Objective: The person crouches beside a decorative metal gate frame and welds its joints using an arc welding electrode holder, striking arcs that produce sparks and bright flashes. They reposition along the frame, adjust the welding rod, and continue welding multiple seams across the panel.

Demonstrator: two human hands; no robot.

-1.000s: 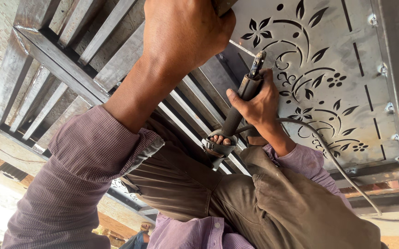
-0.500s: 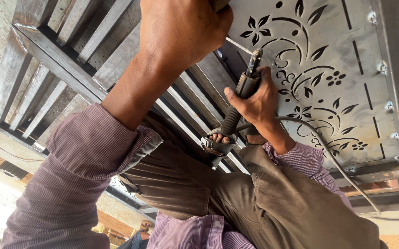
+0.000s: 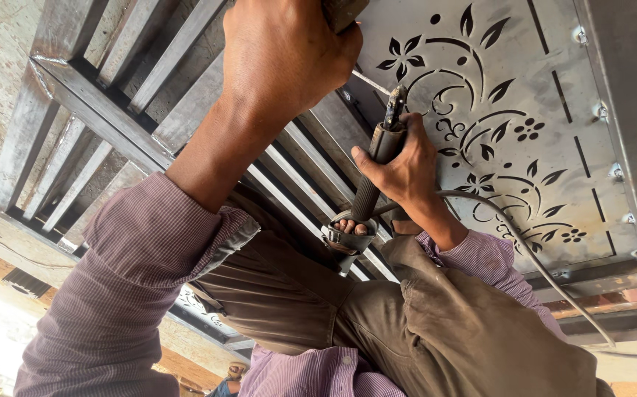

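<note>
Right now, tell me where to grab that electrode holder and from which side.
Grip the electrode holder on its dark round handle, mid-length, from the right, as the right hand does. The bare clamp end points up at the cut-out panel; the cable trails right. The left hand grips a dark tool above.

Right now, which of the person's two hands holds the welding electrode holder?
The right hand, lower in view, grips the electrode holder; the left hand grips something dark at the top edge.
</note>
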